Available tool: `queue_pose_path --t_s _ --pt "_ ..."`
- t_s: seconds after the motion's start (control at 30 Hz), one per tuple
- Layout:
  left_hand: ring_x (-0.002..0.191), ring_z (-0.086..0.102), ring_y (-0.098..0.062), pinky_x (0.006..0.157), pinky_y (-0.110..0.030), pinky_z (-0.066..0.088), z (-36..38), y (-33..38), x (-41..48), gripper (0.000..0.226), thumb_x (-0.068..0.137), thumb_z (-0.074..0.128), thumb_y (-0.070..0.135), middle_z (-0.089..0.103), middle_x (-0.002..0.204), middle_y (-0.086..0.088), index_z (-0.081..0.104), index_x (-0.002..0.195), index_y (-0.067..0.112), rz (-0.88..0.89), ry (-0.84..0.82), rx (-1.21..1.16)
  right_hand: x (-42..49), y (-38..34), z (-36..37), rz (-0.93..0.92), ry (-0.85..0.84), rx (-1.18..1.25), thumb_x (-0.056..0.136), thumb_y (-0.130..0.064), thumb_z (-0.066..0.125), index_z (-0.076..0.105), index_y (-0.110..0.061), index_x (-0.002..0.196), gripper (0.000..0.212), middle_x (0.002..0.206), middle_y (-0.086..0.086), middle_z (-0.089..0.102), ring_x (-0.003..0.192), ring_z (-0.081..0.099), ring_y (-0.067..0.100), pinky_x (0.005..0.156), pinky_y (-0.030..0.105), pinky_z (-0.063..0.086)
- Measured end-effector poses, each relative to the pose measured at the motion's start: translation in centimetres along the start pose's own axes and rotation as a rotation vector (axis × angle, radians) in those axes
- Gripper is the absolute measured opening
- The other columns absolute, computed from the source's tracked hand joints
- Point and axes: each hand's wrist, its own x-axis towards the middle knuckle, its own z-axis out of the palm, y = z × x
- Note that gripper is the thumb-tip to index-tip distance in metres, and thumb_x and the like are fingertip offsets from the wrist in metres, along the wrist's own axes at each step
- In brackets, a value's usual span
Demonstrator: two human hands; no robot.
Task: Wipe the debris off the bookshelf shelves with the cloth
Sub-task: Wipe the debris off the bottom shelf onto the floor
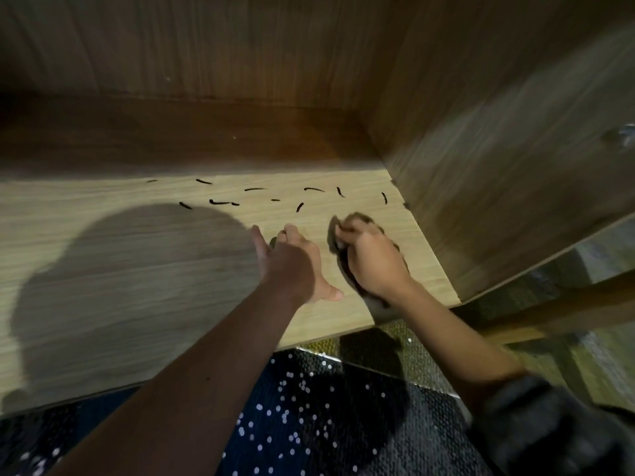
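Note:
A light wooden shelf board (137, 269) fills the middle of the view. Several small dark curved bits of debris (254, 189) lie in a loose row across its far part, just before the shadowed back. My right hand (371, 262) is closed around a dark bunched cloth (347, 269) and presses it on the shelf near the right side panel. My left hand (292, 262) rests flat on the board just left of the cloth, fingers spread and empty. The debris lies a little beyond both hands.
The shelf's back panel (206, 63) and right side panel (498, 166) close in the compartment. A metal fitting (623, 135) sits on the side panel. Below the front edge is a dark garment with pale dots (309, 407). My shadow covers the left of the board.

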Motion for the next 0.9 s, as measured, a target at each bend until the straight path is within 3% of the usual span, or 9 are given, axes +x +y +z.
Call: queue_pose_path --t_s 0.1,0.27,0.4,0.57,0.7,0.83,0.9 --pt "0.133 0.029 -0.025 0.108 -0.062 -0.006 -0.2 -0.2 0.4 0.084 0.072 0.056 0.072 0.029 0.142 -0.013 0.048 0.128 0.009 0.008 0.022 0.002 -2.2 1.2 -0.4 -0.059 0.019 -0.033 0.091 -0.005 0.045 0.053 -0.017 0.131 0.043 0.137 -0.001 0.048 0.121 0.042 0.027 0.097 0.037 0.039" --pt "0.131 0.030 -0.025 0.108 -0.062 -0.006 -0.3 0.0 0.6 0.075 0.070 0.059 0.072 0.033 0.138 -0.013 0.055 0.115 0.013 -0.002 0.010 0.002 2.2 0.2 -0.2 0.107 0.062 -0.074 0.091 -0.007 0.045 0.056 -0.012 0.127 0.038 0.132 0.005 0.051 0.118 0.043 0.028 0.094 0.038 0.037" --pt "0.132 0.029 -0.027 0.107 -0.063 -0.006 -0.3 0.0 0.6 0.079 0.069 0.059 0.072 0.031 0.140 -0.014 0.052 0.120 0.012 0.005 0.032 0.015 -3.3 -0.9 0.2 -0.109 0.119 -0.049 0.077 -0.002 0.053 0.067 -0.007 0.112 0.039 0.117 0.010 0.063 0.096 0.058 0.035 0.079 0.038 0.051" --pt "0.135 0.026 -0.025 0.108 -0.061 -0.008 -0.2 -0.1 0.6 0.082 0.069 0.060 0.072 0.029 0.142 -0.013 0.051 0.123 0.012 -0.007 0.028 -0.006 -1.3 1.6 0.2 0.006 0.084 -0.017 0.089 0.001 0.046 0.056 -0.013 0.128 0.043 0.135 0.005 0.052 0.121 0.043 0.030 0.097 0.040 0.040" --pt "0.138 0.023 -0.025 0.108 -0.061 -0.008 -0.1 -0.1 0.3 0.094 0.069 0.058 0.073 0.023 0.148 -0.010 0.040 0.135 0.009 -0.022 0.017 -0.007 2.4 0.5 0.1 0.091 0.083 -0.055 0.088 -0.006 0.048 0.055 -0.015 0.128 0.042 0.134 0.005 0.050 0.119 0.043 0.028 0.098 0.039 0.037" --pt "0.139 0.021 -0.027 0.108 -0.062 -0.007 0.3 -0.4 0.2 0.102 0.070 0.054 0.075 0.017 0.151 -0.008 0.026 0.143 0.009 -0.011 0.050 0.011 -2.2 -1.2 1.0 -0.161 0.100 -0.010 0.080 -0.001 0.054 0.059 -0.011 0.124 0.045 0.128 0.007 0.057 0.111 0.052 0.032 0.093 0.041 0.042" --pt "0.140 0.019 -0.026 0.108 -0.062 -0.007 0.5 -0.6 -0.1 0.105 0.070 0.054 0.075 0.014 0.153 -0.008 0.023 0.145 0.008 -0.018 0.044 -0.011 -2.0 -0.1 0.8 -0.173 0.092 0.040 0.081 0.001 0.051 0.060 -0.012 0.123 0.044 0.127 0.006 0.058 0.113 0.052 0.031 0.095 0.043 0.044"
